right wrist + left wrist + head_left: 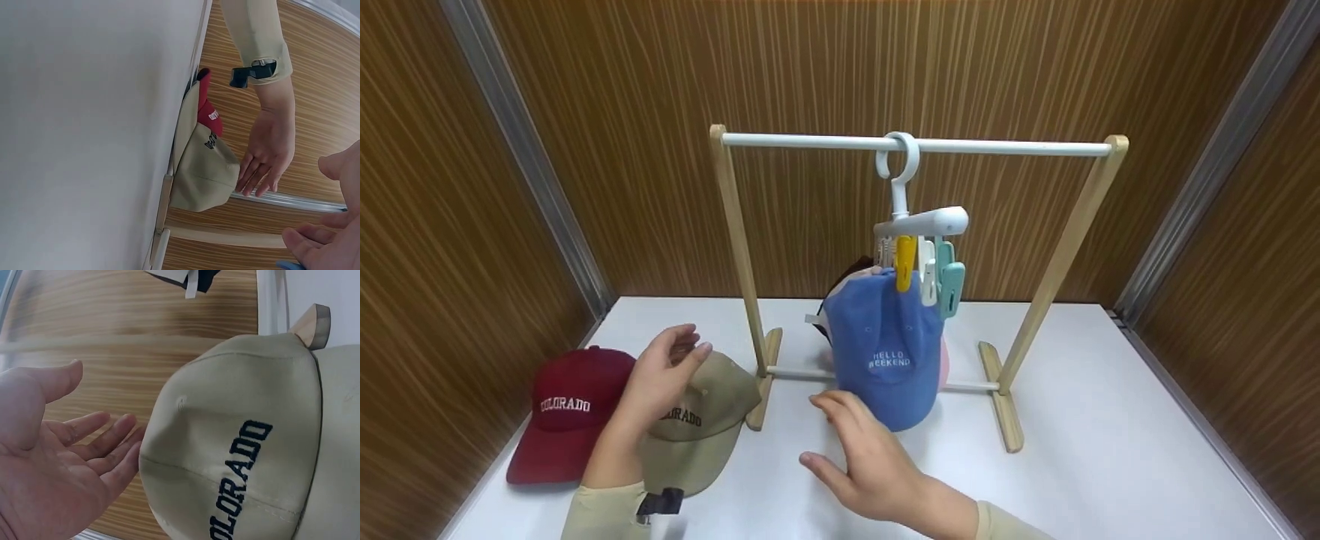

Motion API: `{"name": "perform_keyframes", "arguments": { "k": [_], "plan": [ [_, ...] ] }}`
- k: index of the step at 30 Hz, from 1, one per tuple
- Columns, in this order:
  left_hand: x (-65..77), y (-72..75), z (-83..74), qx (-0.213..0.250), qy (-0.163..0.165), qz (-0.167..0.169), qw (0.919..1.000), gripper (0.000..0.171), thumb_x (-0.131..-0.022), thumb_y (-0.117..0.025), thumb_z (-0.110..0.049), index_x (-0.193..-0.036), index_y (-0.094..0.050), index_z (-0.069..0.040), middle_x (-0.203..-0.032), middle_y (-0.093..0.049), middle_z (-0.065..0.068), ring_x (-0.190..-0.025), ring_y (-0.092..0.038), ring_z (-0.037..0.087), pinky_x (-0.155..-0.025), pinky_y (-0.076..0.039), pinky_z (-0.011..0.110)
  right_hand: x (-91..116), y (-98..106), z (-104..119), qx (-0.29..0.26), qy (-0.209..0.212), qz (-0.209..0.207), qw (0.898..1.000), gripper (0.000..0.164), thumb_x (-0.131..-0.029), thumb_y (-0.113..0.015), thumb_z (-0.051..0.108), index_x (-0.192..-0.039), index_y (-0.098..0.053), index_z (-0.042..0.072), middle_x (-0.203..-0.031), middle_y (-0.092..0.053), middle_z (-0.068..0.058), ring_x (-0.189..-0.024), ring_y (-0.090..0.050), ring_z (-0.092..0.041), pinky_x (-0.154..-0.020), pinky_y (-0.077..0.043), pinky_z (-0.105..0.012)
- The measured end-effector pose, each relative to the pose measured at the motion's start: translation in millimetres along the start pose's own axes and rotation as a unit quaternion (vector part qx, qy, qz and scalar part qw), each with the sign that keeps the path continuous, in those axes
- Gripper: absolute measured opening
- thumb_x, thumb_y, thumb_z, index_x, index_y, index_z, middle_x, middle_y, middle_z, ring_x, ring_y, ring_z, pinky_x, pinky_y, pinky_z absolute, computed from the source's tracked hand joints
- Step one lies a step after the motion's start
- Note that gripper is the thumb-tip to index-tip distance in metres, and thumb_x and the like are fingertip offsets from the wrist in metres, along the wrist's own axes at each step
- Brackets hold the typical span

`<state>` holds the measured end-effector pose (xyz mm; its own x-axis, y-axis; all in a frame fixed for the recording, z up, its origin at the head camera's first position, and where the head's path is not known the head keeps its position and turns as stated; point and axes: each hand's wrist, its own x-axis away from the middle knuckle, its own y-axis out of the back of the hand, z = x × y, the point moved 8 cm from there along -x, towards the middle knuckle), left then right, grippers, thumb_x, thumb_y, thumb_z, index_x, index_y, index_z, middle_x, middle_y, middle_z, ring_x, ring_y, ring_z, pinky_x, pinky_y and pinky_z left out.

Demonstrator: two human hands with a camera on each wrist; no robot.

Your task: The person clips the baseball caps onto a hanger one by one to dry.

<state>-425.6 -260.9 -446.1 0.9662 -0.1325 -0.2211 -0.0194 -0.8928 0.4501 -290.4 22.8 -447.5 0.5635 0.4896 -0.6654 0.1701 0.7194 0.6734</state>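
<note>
My left hand (661, 377) hovers above the khaki cap (225, 433) lettered COLORADO, its fingers loosely bent with nothing in them. In the left wrist view those fingertips come right to the cap's crown. My right hand (871, 459), likewise holding nothing, is in front of the blue cap (885, 337) marked HELLO WEEKEND, thumb apart from the fingers. That cap hangs from a white clip hanger (922, 223), and a yellow clip (905, 262) grips its edge. White and teal clips (951, 289) dangle beside it. More caps hang behind, mostly hidden.
A dark red COLORADO cap (577, 412) lies on the white table (1095, 465) left of the khaki one. The hanger hooks over the white bar (810, 141) of a wooden-legged rack (1061, 262). Wood-grain panels (660, 90) enclose the back and sides.
</note>
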Motion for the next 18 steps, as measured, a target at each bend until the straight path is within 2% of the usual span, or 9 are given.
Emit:
{"name": "perform_keyframes", "arguments": {
  "k": [2,9,18],
  "plan": [
    [0.3,2.5,1.9,0.004,0.002,0.0,1.0,0.07,-0.114,-0.066,-0.038,-0.163,-0.043,0.005,-0.162,-0.052,0.03,-0.152,-0.049,0.045,-0.127,-0.038,0.057,-2.2,-5.4,-2.1,-0.002,-0.012,0.01,1.0,0.063,-0.108,-0.077,0.028,-0.159,-0.048,0.006,-0.154,-0.055,-0.009,-0.135,-0.059,-0.02,-0.109,-0.056,-0.034],
    [-0.8,8.5,10.8,-0.002,0.021,-0.004,0.9998,0.074,-0.113,-0.067,-0.043,-0.165,-0.042,0.002,-0.164,-0.051,0.028,-0.153,-0.049,0.046,-0.125,-0.039,0.059,-11.7,-22.2,-7.2,0.001,-0.034,0.026,0.999,0.062,-0.11,-0.073,0.035,-0.158,-0.047,0.004,-0.152,-0.056,-0.01,-0.133,-0.061,-0.021,-0.108,-0.057,-0.036],
    [-1.9,17.8,19.0,-0.008,0.026,-0.014,0.9995,0.071,-0.113,-0.067,-0.039,-0.164,-0.043,0.004,-0.163,-0.051,0.029,-0.153,-0.049,0.046,-0.128,-0.037,0.058,-23.2,-44.5,-18.1,-0.021,-0.1,0.095,0.99,0.069,-0.113,-0.066,0.045,-0.162,-0.044,0.002,-0.156,-0.053,-0.013,-0.143,-0.056,-0.024,-0.119,-0.049,-0.045]
  ]
}}
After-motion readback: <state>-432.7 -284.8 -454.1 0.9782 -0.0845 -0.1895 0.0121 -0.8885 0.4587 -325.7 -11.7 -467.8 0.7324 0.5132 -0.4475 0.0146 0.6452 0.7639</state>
